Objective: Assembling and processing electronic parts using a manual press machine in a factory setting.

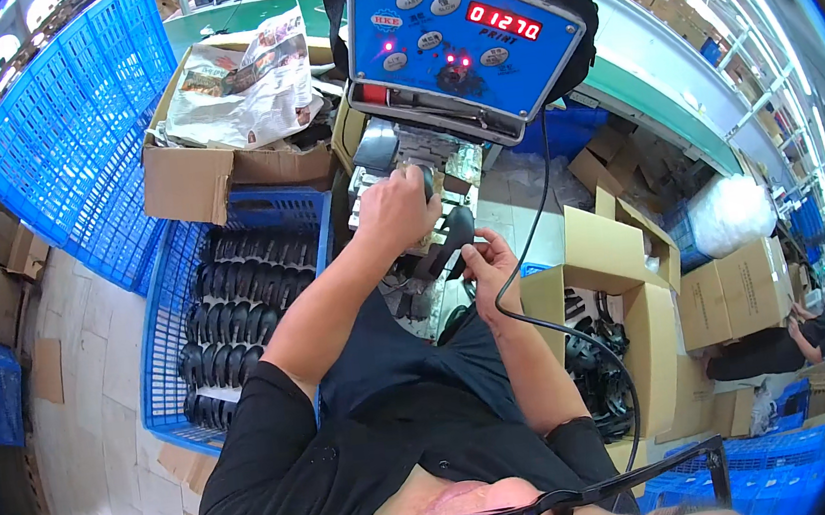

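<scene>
1. The left hand (395,209) curled over the machine (464,164); its fingertips were hidden, so I could not tell whether they gripped anything.
2. The right hand (490,267) pinched the edge of a black part (455,237) at the machine's near end, seemingly to steady it.
3. The blue crate (162,379) held dark pieces (228,322) in rows, probably for neat stacking.
4. One carton (653,358) held a loose black heap (595,364); paper (240,95) covered another box (185,183).

- Before the person (448,400), a machine (461,164) is standing, with a control box (459,77) perching just beyond it.
- On the left, a basket (165,349) is holding rows of curved parts (233,322).
- Behind that, a carton (186,184) is sitting, a bag (240,100) lying on top.
- Rightward, an open box (652,358) is holding loose parts (595,384).
</scene>
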`<state>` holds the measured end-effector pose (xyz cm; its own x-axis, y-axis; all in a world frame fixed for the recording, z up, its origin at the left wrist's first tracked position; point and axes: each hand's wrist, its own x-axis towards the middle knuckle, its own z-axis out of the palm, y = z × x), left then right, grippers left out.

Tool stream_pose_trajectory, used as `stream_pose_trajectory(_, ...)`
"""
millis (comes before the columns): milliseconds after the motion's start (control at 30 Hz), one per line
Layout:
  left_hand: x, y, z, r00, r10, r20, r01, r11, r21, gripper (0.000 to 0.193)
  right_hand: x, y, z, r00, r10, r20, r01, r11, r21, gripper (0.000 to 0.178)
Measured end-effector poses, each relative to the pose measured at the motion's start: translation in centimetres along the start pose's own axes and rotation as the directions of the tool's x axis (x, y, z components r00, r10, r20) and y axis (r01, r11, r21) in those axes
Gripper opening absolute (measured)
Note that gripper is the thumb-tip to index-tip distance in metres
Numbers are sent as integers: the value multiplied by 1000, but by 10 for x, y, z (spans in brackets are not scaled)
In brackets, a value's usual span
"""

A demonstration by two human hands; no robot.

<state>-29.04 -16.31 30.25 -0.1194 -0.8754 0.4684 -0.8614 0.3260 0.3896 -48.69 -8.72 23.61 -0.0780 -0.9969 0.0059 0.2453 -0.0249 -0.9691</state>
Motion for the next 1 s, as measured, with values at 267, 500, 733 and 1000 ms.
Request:
stream_pose_trajectory(267,-35,-26,-45,962,-190,-194,143,962,-231,39,43,-14,39,997,-69,32,71,996,-54,41)
stream_pose_trajectory(500,-125,-95,-71,913,-399,-81,383,909,-165,41,78,18,68,985,-169,-28,144,905,-400,44)
stream_pose_trajectory(733,-240,-185,-88,673,-700,241,735,671,-103,45,37,26,-26,1000,11,-12,-14,948,-318,47)
stream_pose_trajectory(1000,-396,-210,-68,405,-784,469,728,588,354,44,-41,84,-283,901,77,-428,-303,816,-492,45)
